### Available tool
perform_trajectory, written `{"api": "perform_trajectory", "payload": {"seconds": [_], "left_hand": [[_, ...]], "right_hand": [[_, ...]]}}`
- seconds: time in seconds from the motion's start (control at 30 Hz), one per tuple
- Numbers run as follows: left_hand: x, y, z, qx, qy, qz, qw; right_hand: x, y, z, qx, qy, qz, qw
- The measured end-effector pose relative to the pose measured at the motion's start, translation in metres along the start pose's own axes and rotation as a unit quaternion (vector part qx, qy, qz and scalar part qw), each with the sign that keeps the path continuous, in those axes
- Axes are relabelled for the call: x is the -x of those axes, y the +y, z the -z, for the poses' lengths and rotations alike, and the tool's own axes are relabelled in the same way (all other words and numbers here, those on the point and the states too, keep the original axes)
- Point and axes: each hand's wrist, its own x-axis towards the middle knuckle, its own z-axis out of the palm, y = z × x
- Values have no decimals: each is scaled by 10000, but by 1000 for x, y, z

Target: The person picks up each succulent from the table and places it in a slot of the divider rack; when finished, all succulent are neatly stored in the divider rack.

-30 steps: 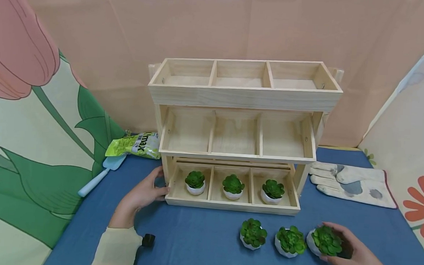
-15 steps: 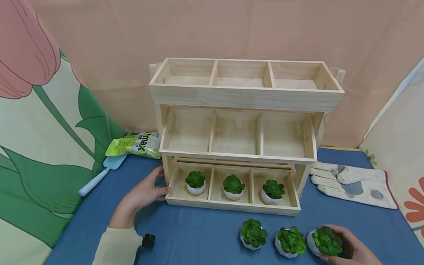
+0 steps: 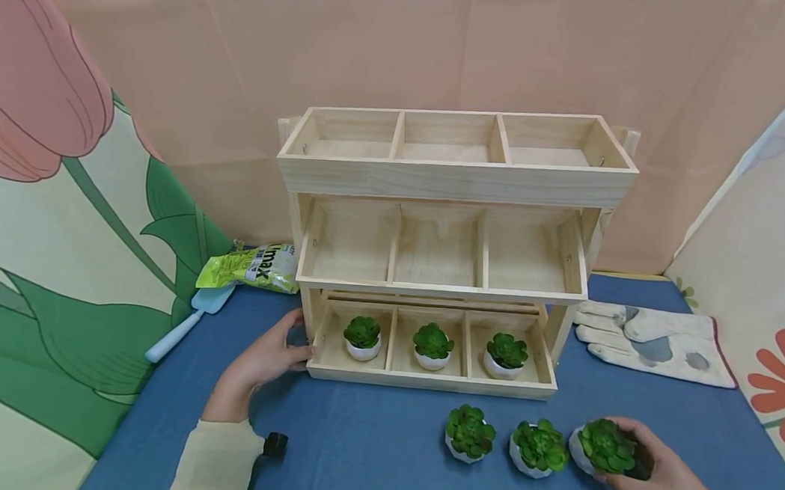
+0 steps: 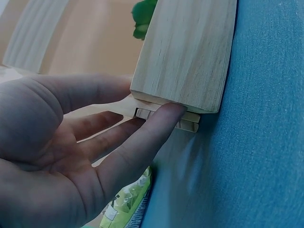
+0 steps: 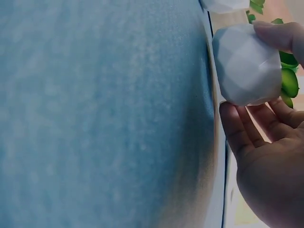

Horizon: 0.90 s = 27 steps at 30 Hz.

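Note:
My right hand (image 3: 658,475) holds a small green succulent (image 3: 606,445) in a faceted white pot (image 5: 247,64), thumb and fingers on opposite sides of it. In the right wrist view the pot lies tilted within the grasp. Just left of it on the blue cloth stand two more potted succulents, one nearer (image 3: 539,445) and one farther left (image 3: 469,432). My left hand (image 3: 271,354) touches the left end of the bottom tray (image 4: 183,57) of a wooden three-tier shelf (image 3: 453,181); its fingers are mostly extended. Three potted succulents sit in that tray, one per compartment.
White gloves with grey patches (image 3: 653,342) lie right of the shelf. On the left are a green bag (image 3: 252,265) and a light blue trowel (image 3: 192,323). The upper and middle trays each have three compartments. Printed cloths hang behind and at the sides.

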Motion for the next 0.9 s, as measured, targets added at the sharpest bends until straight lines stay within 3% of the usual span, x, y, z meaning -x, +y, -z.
{"api": "perform_trajectory", "payload": {"seconds": [0.2,0.3,0.4,0.5,0.73,0.9], "left_hand": [[-2,-1,0,0,26,66,10000],[-2,-1,-1,-11,12,87,10000],[-1,0,-1,8,10,104,9999],[0,0,0,-7,-7,33,10000],[-1,1,0,-51,24,-8,10000],[0,0,0,-95,54,41,9999]], "right_hand": [[3,-7,2,238,301,97,9992],[7,-11,2,455,682,516,9953],[10,-17,3,740,1147,1049,9851],[14,-27,5,857,1442,1276,9775],[17,-66,13,814,1688,1736,9668],[13,-98,15,663,1619,2099,9619]]}}
